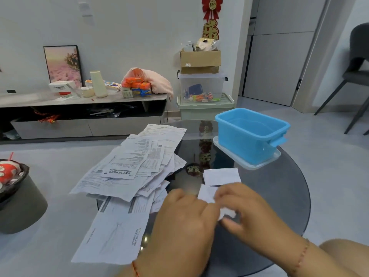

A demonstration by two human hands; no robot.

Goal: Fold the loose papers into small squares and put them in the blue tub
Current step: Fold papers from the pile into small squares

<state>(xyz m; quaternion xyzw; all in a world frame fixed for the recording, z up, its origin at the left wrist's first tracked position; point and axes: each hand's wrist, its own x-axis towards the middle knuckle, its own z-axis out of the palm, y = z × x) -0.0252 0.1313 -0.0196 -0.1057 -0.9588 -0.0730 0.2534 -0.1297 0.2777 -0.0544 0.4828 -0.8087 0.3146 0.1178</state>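
Pinching a small white paper between both hands over the glass table, your left hand and right hand have fingers curled onto it. Loose papers sit left, print too blurry to read. Farther back, the blue tub looks empty, standing on a clear lid.

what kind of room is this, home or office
Most likely a living room in a home. A low TV-style cabinet along the wall holds a framed picture and snack packets, a red festive ornament hangs above stacked storage boxes, and the papers lie on a round glass table.
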